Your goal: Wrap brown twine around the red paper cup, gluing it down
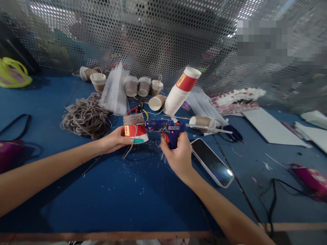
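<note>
My left hand (pixel 114 139) grips an upturned red and white paper cup (pixel 135 132) whose upper part is wound with brown twine (pixel 133 119). A loose strand of twine hangs from the cup toward the table. My right hand (pixel 177 154) is closed around the handle of a blue hot glue gun (pixel 166 127). The gun's nozzle points left and meets the cup at the twine band. A clear glue stick (pixel 206 127) juts from the gun's back toward the right.
A phone (pixel 212 161) lies beside my right wrist. A heap of twine (pixel 85 115), a stack of paper cups (pixel 180 90), several twine-wrapped cups (pixel 138 86), bundled glue sticks (pixel 114 90) and pliers (pixel 136 109) sit behind. White boards (pixel 273 127) lie right; a perforated metal screen (pixel 153 37) closes the back.
</note>
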Demonstrator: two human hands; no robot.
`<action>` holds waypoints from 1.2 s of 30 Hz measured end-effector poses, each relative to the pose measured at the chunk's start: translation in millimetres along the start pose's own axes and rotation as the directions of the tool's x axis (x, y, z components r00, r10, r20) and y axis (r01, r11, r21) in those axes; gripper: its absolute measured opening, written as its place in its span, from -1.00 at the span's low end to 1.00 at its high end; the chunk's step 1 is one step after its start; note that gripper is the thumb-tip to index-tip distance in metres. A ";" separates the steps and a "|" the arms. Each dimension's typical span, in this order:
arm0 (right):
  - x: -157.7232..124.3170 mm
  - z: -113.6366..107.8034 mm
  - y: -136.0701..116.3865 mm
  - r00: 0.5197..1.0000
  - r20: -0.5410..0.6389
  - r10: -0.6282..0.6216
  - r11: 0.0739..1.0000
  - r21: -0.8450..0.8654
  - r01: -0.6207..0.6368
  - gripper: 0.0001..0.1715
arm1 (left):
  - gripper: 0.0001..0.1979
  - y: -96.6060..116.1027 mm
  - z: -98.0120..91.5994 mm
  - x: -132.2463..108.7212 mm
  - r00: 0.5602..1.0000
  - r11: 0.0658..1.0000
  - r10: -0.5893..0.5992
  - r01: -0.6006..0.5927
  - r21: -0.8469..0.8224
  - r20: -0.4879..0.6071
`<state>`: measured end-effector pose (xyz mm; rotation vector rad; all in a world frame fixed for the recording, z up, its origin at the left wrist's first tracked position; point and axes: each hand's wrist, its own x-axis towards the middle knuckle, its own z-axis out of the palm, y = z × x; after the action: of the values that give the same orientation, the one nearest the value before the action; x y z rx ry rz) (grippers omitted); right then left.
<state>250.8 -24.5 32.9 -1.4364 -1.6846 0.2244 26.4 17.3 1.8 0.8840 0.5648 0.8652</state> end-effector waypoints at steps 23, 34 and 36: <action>-0.4 -0.5 2.4 1.000 -0.019 -0.020 1.000 0.015 0.020 -0.72 | -0.50 -2.7 -11.2 0.5 0.995 0.999 0.011 -0.008 -0.037 0.099; -2.7 0.5 1.5 0.999 -0.045 -0.032 0.999 0.001 0.032 -0.71 | -0.46 0.4 -6.2 -0.9 0.999 0.998 -0.015 0.017 -0.057 0.046; -3.0 0.4 0.4 0.999 -0.041 -0.036 0.999 0.000 0.036 -0.71 | -0.46 0.6 -5.7 -0.9 0.999 0.998 -0.023 0.025 -0.064 0.030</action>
<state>250.7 -26.8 30.9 -1.4002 -1.6751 0.1741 21.5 19.2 -0.7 0.8287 0.5180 0.8431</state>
